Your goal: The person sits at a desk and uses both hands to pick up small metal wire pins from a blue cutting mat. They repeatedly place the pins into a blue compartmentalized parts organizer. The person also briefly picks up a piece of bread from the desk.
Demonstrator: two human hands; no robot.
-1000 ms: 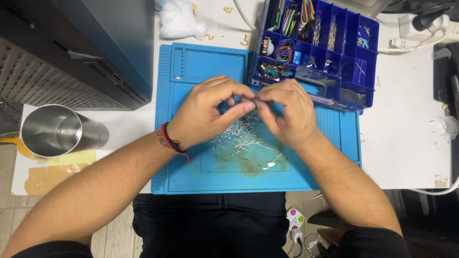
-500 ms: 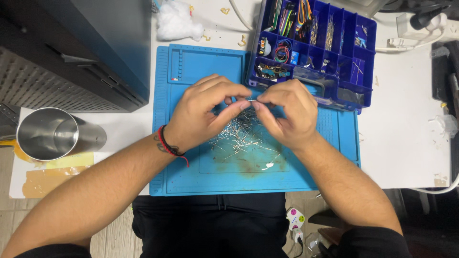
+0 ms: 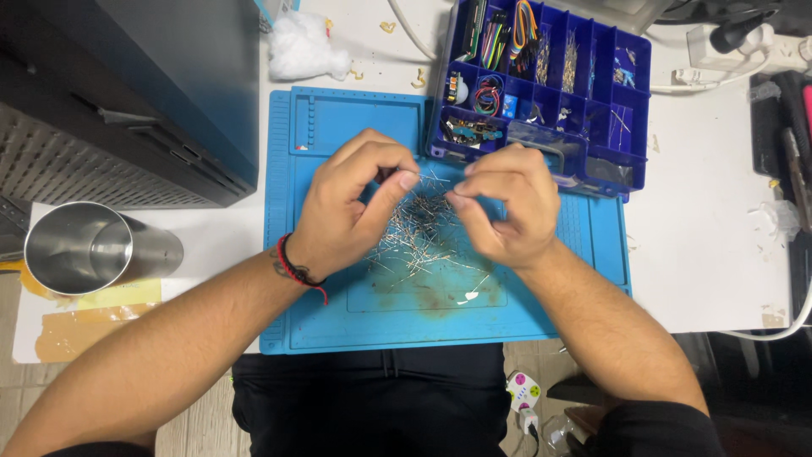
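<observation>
Both hands hover over a blue work mat (image 3: 321, 322), fingertips almost meeting above a heap of thin metal wire-like component leads (image 3: 419, 233). My left hand (image 3: 351, 203), with a red and black cord at the wrist, pinches a few of the thin leads between thumb and forefinger. My right hand (image 3: 507, 207) pinches the other end of the same small bundle. What exactly lies between the fingertips is too small to make out.
A dark blue compartment box (image 3: 626, 110) with coloured wires and small parts sits behind the mat at the right. A steel cup (image 3: 93, 250) lies at the left. A dark computer case (image 3: 127, 93) fills the upper left. White fluff (image 3: 304, 51) and cables (image 3: 744, 51) lie at the back.
Both hands have stayed over the heap of leads, working their fingertips together; the view has shifted slightly, and the hands sit a little lower on the mat.
</observation>
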